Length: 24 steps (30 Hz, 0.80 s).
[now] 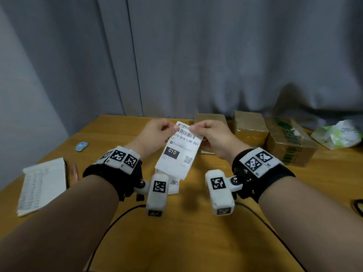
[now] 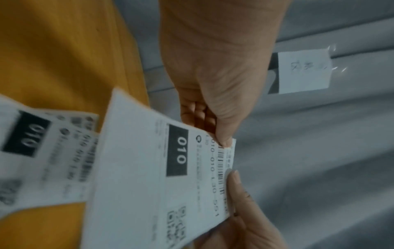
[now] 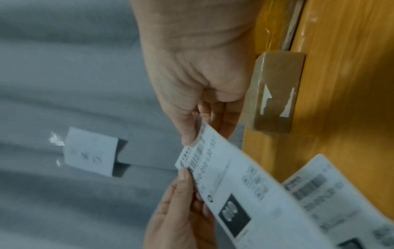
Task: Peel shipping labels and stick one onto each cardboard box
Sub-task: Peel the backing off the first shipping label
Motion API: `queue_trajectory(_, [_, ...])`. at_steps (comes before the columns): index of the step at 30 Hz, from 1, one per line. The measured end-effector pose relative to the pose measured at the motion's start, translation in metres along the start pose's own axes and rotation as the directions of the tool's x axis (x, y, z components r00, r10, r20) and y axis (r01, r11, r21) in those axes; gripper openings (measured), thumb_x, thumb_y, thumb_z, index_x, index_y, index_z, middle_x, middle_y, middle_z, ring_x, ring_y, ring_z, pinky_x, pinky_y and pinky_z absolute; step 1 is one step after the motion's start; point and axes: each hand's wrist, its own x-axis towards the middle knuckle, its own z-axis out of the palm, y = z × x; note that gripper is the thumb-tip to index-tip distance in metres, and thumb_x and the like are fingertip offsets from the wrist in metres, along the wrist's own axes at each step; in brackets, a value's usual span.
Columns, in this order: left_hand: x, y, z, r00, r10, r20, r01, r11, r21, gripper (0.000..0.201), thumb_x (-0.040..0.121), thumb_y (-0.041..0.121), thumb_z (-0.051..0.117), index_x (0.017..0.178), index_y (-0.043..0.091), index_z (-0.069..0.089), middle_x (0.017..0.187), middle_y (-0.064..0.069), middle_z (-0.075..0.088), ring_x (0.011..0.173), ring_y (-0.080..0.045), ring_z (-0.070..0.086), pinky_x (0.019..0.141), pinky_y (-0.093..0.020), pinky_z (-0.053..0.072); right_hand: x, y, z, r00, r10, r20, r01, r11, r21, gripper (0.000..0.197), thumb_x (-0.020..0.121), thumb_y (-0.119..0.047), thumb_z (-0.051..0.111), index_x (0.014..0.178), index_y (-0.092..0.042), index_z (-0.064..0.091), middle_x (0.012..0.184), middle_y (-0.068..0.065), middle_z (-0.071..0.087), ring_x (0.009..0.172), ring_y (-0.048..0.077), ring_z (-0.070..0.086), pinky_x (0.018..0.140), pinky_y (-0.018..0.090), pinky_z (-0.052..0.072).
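A strip of white shipping labels [image 1: 178,152] printed with a barcode and "010" hangs over the wooden table [image 1: 196,242]. My left hand [image 1: 170,128] pinches its top left corner and my right hand [image 1: 194,128] pinches the top edge beside it. In the left wrist view, the left thumb [image 2: 224,139] presses on the label [image 2: 138,176]. A second label [image 2: 42,151] of the strip trails below. The right wrist view shows my right hand [image 3: 190,141] pinching the label [image 3: 234,185]. Three cardboard boxes [image 1: 210,118] [image 1: 249,124] [image 1: 288,142] stand at the back right.
A notebook [image 1: 43,185] and a pen [image 1: 74,171] lie at the left, with a small blue object [image 1: 81,146] behind them. A crumpled plastic bag [image 1: 337,134] sits at the far right. Black cables [image 1: 117,218] cross the near table. A grey curtain [image 1: 196,55] carries a taped note [image 2: 304,70].
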Motion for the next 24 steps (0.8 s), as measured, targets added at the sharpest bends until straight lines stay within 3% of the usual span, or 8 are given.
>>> queue_trajectory(3, [0.001,0.025,0.005,0.997,0.067,-0.025,-0.069,0.990,-0.123,0.018,0.091,0.019,0.057,0.091,0.002,0.065,0.081,-0.003,0.069,0.066,-0.003,0.063,0.063,-0.013,0.051,-0.008,-0.019,-0.017,0.995,-0.089,-0.048,0.093,0.992,0.084,0.007,0.084,-0.008,0.068,0.077,-0.009,0.067,0.067,0.003,0.072,0.062,0.014,0.067,0.065,0.032,0.055])
queue_trajectory(8, [0.007,0.056,0.012,0.989,0.145,-0.025,-0.147,0.973,-0.176,0.008,0.087,0.016,0.063,0.090,0.010,0.065,0.082,-0.006,0.068,0.070,-0.009,0.061,0.066,-0.020,0.052,-0.015,-0.035,-0.032,0.934,-0.337,-0.122,0.309,0.930,-0.202,0.007,0.083,-0.010,0.070,0.078,-0.011,0.067,0.066,-0.006,0.066,0.060,0.003,0.060,0.059,0.016,0.049])
queue_trajectory(12, [0.015,0.066,0.015,0.986,0.168,-0.003,-0.168,0.982,-0.086,0.008,0.086,0.014,0.065,0.085,0.007,0.066,0.070,-0.001,0.063,0.057,-0.004,0.054,0.057,-0.017,0.048,-0.014,-0.039,-0.040,0.895,-0.424,-0.135,0.371,0.878,-0.302,0.006,0.083,-0.012,0.070,0.081,-0.014,0.065,0.072,-0.004,0.064,0.066,0.007,0.060,0.063,0.018,0.050])
queue_trajectory(16, [0.018,0.065,0.016,0.985,0.154,-0.079,-0.166,0.970,-0.178,0.008,0.088,0.013,0.062,0.080,0.012,0.062,0.072,-0.006,0.063,0.059,-0.009,0.055,0.059,-0.019,0.050,-0.014,-0.040,-0.048,0.928,-0.329,-0.175,0.332,0.943,-0.012,0.013,0.084,-0.007,0.069,0.095,-0.011,0.063,0.080,0.005,0.071,0.069,0.013,0.070,0.064,0.026,0.056])
queue_trajectory(18, [0.017,0.062,0.017,0.985,0.151,-0.084,-0.165,0.962,-0.216,0.009,0.089,0.014,0.061,0.080,0.013,0.062,0.071,-0.003,0.065,0.058,-0.007,0.056,0.060,-0.020,0.050,-0.014,-0.039,-0.048,0.934,-0.308,-0.180,0.317,0.948,0.026,0.007,0.084,-0.008,0.069,0.090,-0.008,0.066,0.081,0.008,0.072,0.071,0.016,0.070,0.064,0.028,0.055])
queue_trajectory(20, [0.016,0.061,0.017,0.987,0.152,-0.042,-0.158,0.956,-0.248,0.009,0.089,0.015,0.060,0.082,0.012,0.064,0.071,-0.001,0.066,0.059,-0.005,0.057,0.062,-0.019,0.050,-0.013,-0.038,-0.049,0.923,-0.323,-0.207,0.338,0.940,0.040,0.001,0.085,-0.012,0.068,0.085,-0.012,0.069,0.081,0.007,0.073,0.073,0.017,0.070,0.068,0.030,0.056])
queue_trajectory(22, [0.016,0.060,0.016,0.990,0.136,0.037,-0.118,0.947,-0.300,0.010,0.089,0.014,0.060,0.082,0.012,0.065,0.069,0.004,0.066,0.061,-0.005,0.058,0.063,-0.017,0.051,-0.011,-0.036,-0.049,0.909,-0.348,-0.230,0.359,0.933,0.008,0.010,0.089,-0.014,0.064,0.082,-0.019,0.069,0.079,0.002,0.072,0.074,0.014,0.068,0.072,0.032,0.056])
queue_trajectory(24, [0.016,0.059,0.015,0.986,0.107,0.129,-0.058,0.941,-0.334,0.011,0.089,0.009,0.058,0.081,0.010,0.065,0.070,0.003,0.066,0.061,-0.003,0.058,0.062,-0.014,0.051,-0.009,-0.034,-0.050,0.890,-0.390,-0.235,0.383,0.921,-0.076,0.017,0.092,-0.014,0.059,0.080,-0.022,0.067,0.075,-0.003,0.070,0.069,0.007,0.065,0.069,0.028,0.052])
